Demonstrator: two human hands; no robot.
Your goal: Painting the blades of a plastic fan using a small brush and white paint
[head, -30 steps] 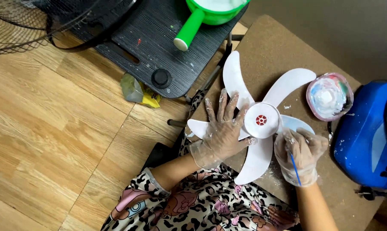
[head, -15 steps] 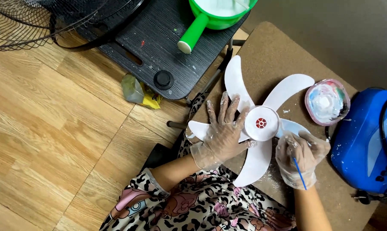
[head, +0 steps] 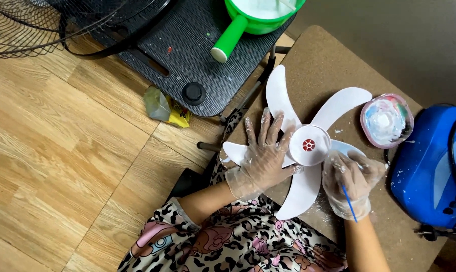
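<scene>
A white fan blade set with a round hub and red centre lies flat on a brown board. My left hand, in a clear plastic glove smeared with white, presses flat on the left blades, fingers spread. My right hand, also gloved, is closed around a thin blue brush handle at the right blade beside the hub. The brush tip is hidden under my fingers.
A small round dish of white paint sits right of the blades. A blue fan body lies at the far right. A green pot rests on a black folding table. A wire fan grille lies top left on wooden floor.
The view has shifted slightly. My right hand has moved a little over the right blade with the brush. My left hand stays pressed on the blades.
</scene>
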